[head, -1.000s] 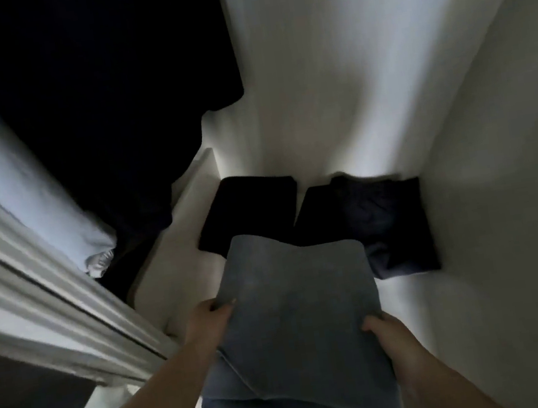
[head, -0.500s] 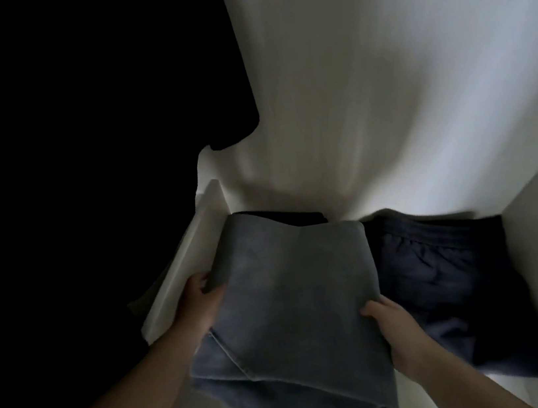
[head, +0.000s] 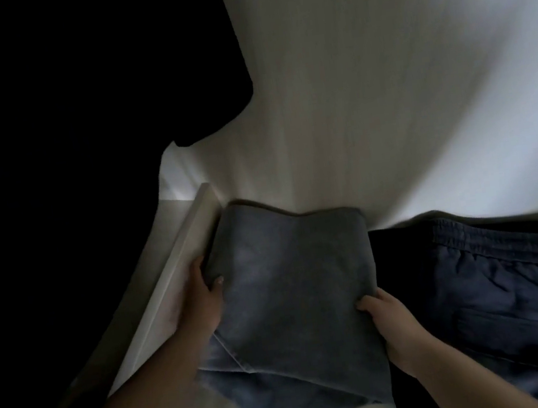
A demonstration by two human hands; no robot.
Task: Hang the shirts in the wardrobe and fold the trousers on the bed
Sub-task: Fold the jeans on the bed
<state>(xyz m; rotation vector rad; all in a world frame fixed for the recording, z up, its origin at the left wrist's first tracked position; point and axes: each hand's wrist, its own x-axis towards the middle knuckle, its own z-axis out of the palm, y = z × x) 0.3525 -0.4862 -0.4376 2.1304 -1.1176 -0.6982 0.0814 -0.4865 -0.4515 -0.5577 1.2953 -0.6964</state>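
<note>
We hold a folded pair of grey trousers [head: 293,290], soft and faded, with a stitched hem edge showing at its near left corner. Our left hand [head: 202,303] grips its left edge, thumb on top and fingers curled beneath; our right hand [head: 394,328] pinches the right edge the same way. The bundle sits low inside the wardrobe, against the pale back wall [head: 367,103], beside a white divider panel [head: 180,271] on its left. Just to its right lies a dark navy folded garment [head: 500,288] with an elastic waistband. A black hanging garment [head: 87,125] fills the left side. The light is dim.
</note>
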